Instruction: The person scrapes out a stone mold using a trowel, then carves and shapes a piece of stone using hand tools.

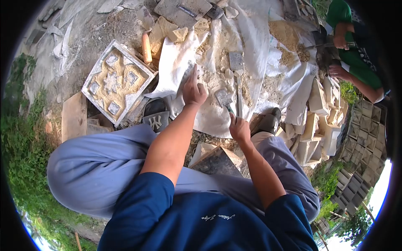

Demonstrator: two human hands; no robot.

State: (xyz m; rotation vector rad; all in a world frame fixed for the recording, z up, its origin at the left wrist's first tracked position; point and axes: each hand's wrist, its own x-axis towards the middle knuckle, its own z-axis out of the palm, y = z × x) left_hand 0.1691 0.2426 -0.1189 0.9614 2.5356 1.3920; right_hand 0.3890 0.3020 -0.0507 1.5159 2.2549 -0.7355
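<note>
My left hand point(195, 93) reaches over the white cloth point(169, 69), its index finger stretched out and other fingers curled, beside a patch of pale powder. I see nothing held in it. My right hand point(240, 129) is closed around the handle of a small trowel point(223, 97), whose flat blade rests over the powdery cloth. Close beside it lies another flat-bladed tool point(236, 61) with a long shaft. To the left, a square mould point(88, 88) holds sandy material around grey patterned pieces.
A wooden-handled tool point(146, 48) lies by the mould, near broken chunks point(179, 34). A metal float point(184, 8) is at the top. Angular cast pieces point(320, 98) are piled right. Another person's hand point(340, 42) grips a tool near a sand heap point(289, 37).
</note>
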